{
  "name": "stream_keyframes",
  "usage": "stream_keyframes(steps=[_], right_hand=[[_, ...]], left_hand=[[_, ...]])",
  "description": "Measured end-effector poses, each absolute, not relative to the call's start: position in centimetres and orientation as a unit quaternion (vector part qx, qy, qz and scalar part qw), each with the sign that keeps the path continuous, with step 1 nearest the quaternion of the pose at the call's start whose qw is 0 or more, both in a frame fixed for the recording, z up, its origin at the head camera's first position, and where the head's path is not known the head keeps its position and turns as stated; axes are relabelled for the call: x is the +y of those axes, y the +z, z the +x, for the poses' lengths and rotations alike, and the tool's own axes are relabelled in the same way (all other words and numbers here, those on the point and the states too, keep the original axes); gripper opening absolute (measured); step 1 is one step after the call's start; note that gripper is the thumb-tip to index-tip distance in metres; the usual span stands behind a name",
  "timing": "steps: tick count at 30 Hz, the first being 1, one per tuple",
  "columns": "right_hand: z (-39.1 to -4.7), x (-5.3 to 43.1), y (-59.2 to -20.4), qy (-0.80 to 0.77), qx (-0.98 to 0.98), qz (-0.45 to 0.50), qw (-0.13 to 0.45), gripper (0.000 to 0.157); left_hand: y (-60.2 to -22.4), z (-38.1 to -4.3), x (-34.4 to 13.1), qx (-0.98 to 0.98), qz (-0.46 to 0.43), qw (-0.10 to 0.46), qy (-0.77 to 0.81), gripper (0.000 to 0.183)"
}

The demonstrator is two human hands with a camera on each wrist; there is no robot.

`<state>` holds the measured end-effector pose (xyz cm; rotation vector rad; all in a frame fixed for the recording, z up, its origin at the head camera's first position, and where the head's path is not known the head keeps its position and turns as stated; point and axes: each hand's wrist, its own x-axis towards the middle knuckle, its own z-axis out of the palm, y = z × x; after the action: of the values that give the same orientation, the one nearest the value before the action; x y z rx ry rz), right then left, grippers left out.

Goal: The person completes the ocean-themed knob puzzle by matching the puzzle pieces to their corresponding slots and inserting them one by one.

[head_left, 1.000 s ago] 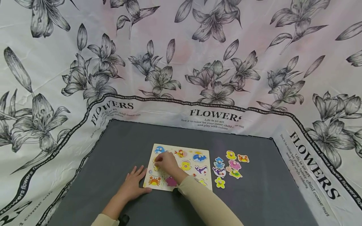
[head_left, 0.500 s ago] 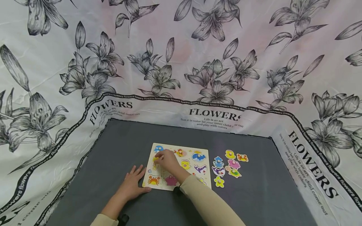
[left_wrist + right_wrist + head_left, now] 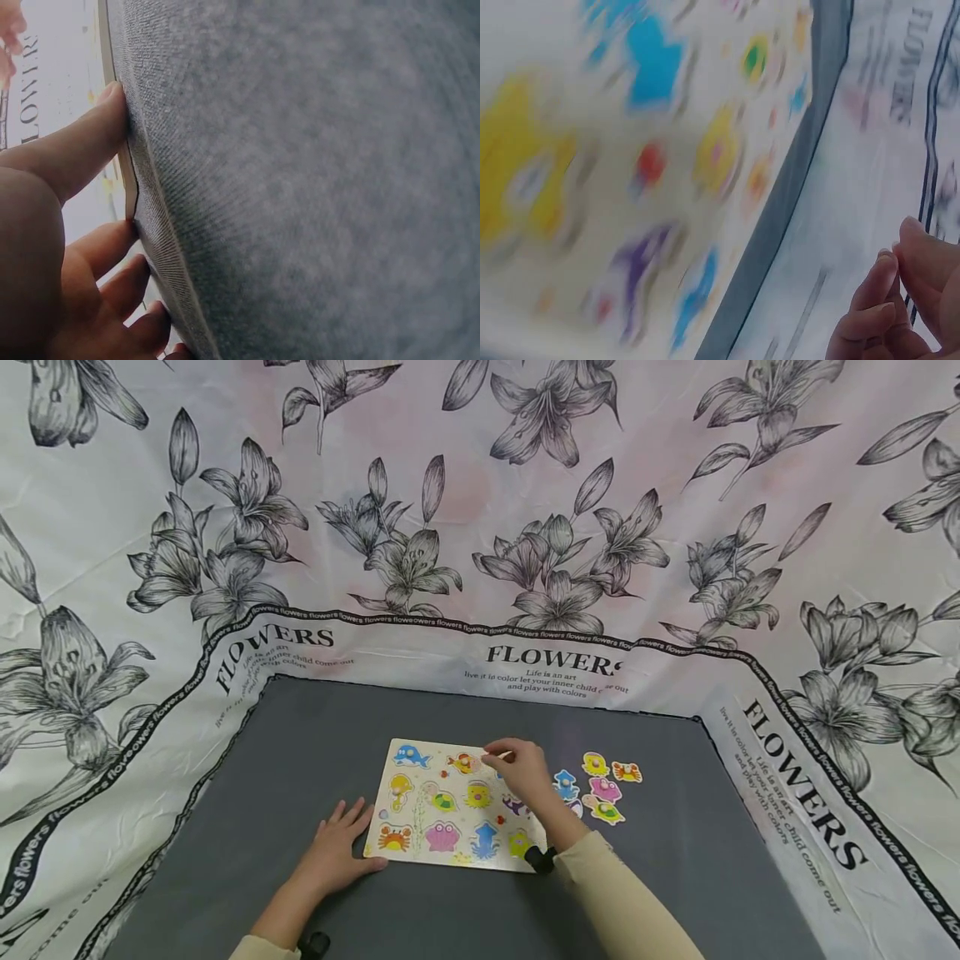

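A pale puzzle board (image 3: 441, 753) with sea-animal shapes lies on the dark table. My left hand (image 3: 335, 846) rests at its left edge with fingers spread, and in the left wrist view the thumb (image 3: 90, 135) touches the board's edge. Above the board's upper right part, my right hand (image 3: 525, 770) has its thumb and index fingertips close together, with no piece visible between them. The yellow seahorse (image 3: 401, 787) sits at the board's left side. Beside it are a red crab (image 3: 394, 837) and a green turtle (image 3: 443, 802). The right hand covers the blue whale's spot.
Several loose pieces lie right of the board: a yellow octopus (image 3: 596, 765), a crab (image 3: 627, 772), a pink piece (image 3: 605, 789), a blue squid (image 3: 566, 786) and a turtle (image 3: 607, 812). A white flowered cloth (image 3: 420, 656) rises behind the table.
My right hand has left the seahorse and moved right across the board, uncovering its left half. The left hand stays at the board's edge. The head view has shifted slightly right.
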<state>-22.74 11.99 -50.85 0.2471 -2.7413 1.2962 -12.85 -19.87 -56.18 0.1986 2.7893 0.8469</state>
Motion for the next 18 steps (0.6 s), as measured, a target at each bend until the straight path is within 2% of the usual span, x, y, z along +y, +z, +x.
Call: stream_keyframes(steps=[11,18], right_hand=[[-20.2,24.9,-52.9,0.353,-0.931,-0.053,0.075,0.021],[-18.3,28.6,-55.3,0.292,-0.950,-0.096,0.049,0.017]], left_hand=[[-57.0,-13.0,-19.8,0.950,0.078,0.106,0.284,0.101],[-57.0,-12.9,-20.1,0.950,0.080,0.104,0.283,0.102]])
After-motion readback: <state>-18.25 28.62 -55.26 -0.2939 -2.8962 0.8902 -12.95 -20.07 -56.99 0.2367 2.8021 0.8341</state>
